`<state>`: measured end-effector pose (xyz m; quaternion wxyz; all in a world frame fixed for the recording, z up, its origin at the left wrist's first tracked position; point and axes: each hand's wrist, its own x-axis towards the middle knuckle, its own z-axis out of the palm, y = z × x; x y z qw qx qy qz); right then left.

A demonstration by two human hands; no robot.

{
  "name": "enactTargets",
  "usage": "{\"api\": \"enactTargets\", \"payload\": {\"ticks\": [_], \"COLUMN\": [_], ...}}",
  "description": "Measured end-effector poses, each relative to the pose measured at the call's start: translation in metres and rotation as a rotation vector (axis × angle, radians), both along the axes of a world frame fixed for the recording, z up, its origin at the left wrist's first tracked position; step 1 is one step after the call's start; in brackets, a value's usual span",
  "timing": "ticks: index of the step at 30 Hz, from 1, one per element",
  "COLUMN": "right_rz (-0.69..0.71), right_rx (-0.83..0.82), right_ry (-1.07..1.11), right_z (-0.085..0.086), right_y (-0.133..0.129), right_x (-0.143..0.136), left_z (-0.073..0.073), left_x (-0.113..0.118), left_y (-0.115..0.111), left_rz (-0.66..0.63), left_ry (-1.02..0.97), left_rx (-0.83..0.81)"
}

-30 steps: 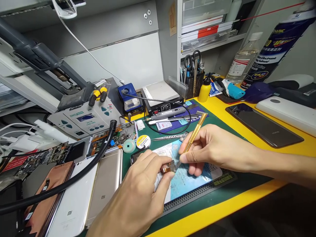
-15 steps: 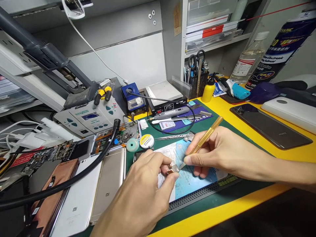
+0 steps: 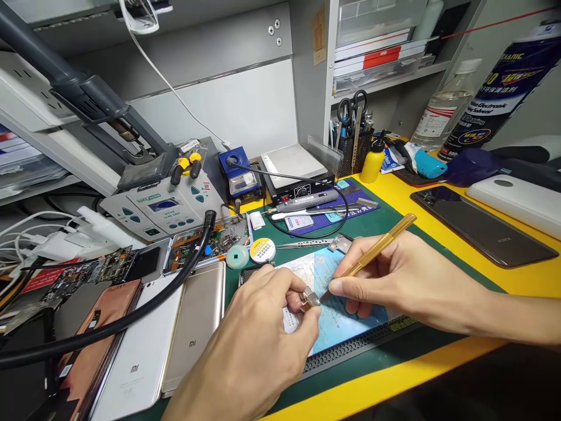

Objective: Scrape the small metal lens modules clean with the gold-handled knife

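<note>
My left hand [image 3: 258, 327] is closed, pinching a small silver and copper-coloured metal part [image 3: 310, 298] between thumb and fingertips. Held like a pen in my right hand [image 3: 385, 278] is a gold craft knife [image 3: 381, 245] with a knurled handle. Its blade points down and left, close to the part's right edge; whether it touches is too small to tell. Both hands are above a blue and white printed sheet [image 3: 335, 336] with dark specks on it. Just beyond my right fingers sits a small metal-and-black piece [image 3: 339, 242].
On the left, a black hose [image 3: 144, 318] crosses a white phone [image 3: 135, 362] and a gold phone [image 3: 193, 345]. Tweezers [image 3: 302, 244] and a round yellow-white tin [image 3: 263, 250] lie behind my hands. A dark phone [image 3: 484, 225] rests at right, near a yellow bottle [image 3: 372, 162].
The craft knife leans further right and lower, its handle end shifted rightward. The small metal part is turned slightly in my left hand. The whole view has shifted a little.
</note>
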<state>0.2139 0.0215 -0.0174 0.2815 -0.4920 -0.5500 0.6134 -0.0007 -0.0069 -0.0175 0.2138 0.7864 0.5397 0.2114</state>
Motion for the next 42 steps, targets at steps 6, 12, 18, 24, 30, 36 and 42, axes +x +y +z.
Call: {"api": "enactTargets", "payload": {"ticks": [6, 12, 18, 24, 30, 36, 42], "right_rz": [0.005, 0.027, 0.048, 0.090, 0.141, 0.146, 0.151], "right_rx": [0.003, 0.026, 0.003, -0.030, -0.075, -0.078, -0.055], "right_ry": [-0.023, 0.003, 0.024, 0.077, 0.125, 0.115, 0.099], "right_z": [0.005, -0.001, -0.003, -0.004, -0.002, -0.002, -0.005], "right_y": [0.000, 0.002, 0.003, 0.011, 0.014, 0.014, 0.014], "right_x": [-0.002, -0.001, 0.002, 0.007, 0.013, 0.014, 0.015], "left_z": [-0.001, 0.000, -0.001, -0.001, 0.000, -0.001, 0.001], "left_x": [0.000, 0.000, 0.000, -0.007, -0.008, -0.009, -0.009], "left_y": [0.000, 0.001, 0.001, -0.001, 0.001, 0.002, 0.002], "left_rz": [-0.001, 0.000, -0.017, -0.035, -0.062, -0.086, -0.090], "left_ry": [-0.006, 0.001, 0.000, -0.014, -0.025, -0.040, -0.002], "left_rx": [0.032, 0.041, 0.052, 0.073, 0.054, 0.028, 0.027]}}
